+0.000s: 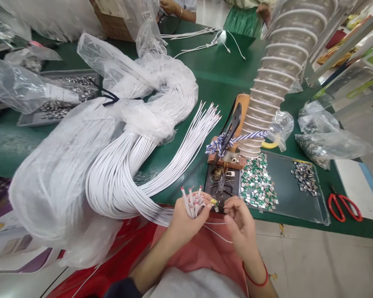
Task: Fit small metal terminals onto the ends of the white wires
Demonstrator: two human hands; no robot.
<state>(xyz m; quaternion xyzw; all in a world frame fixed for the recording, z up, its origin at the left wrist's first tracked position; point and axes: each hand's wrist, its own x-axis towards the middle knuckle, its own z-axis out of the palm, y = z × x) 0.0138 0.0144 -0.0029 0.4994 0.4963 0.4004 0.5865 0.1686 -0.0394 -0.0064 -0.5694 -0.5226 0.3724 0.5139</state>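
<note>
My left hand point(188, 221) is closed around a bunch of white cables point(191, 203) whose stripped ends with reddish tips point up. At its fingertips, by the edge of the soldering fixture, is a small yellowish-green piece point(214, 202). My right hand point(242, 221) is just right of it, fingers curled toward the thumb; whatever they hold is hidden. Beyond my hands, the dark soldering fixture point(222, 182) has metal parts on it, and a black lever point(233, 124) tied with blue-and-white cord point(217, 145). Many small green-and-silver connectors point(257, 182) lie right of it.
A large bundle of white cables point(112, 178), partly wrapped in plastic, covers the left of the green table point(211, 82). A ribbed clear hose point(276, 78) comes down at the right. Red scissors point(343, 205), a tray point(298, 203) of metal shells and bagged parts point(320, 140) lie farther right. Other people's hands show at the back.
</note>
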